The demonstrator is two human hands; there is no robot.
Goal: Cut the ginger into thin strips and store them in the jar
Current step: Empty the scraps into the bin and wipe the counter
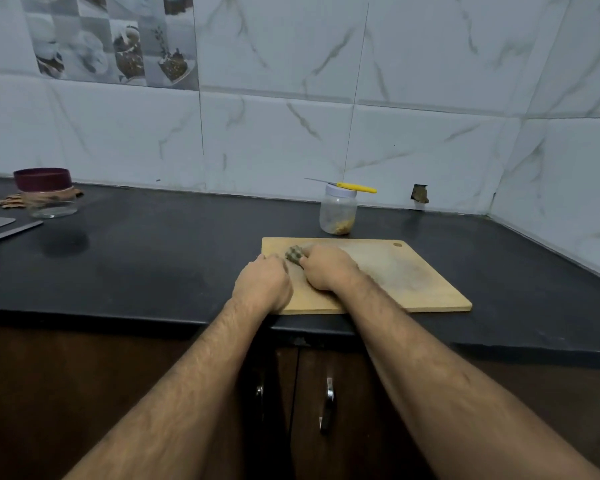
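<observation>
A knobbly brown piece of ginger (293, 254) lies at the far left of the wooden cutting board (395, 271). My right hand (328, 268) grips its right end. My left hand (264, 284) sits at the board's left edge with its fingers curled beside the ginger; whether it touches the ginger is hidden. Behind the board stands a clear plastic jar (337, 213) with a white lid and some yellowish bits at the bottom. A yellow-handled knife (350, 186) lies across that lid.
A glass jar with a maroon lid (45, 194) stands at the far left of the black counter (153, 258), with a flat grey object (0, 227) near it. Tiled walls close the back and right. Cabinet doors with handles (328, 403) lie below.
</observation>
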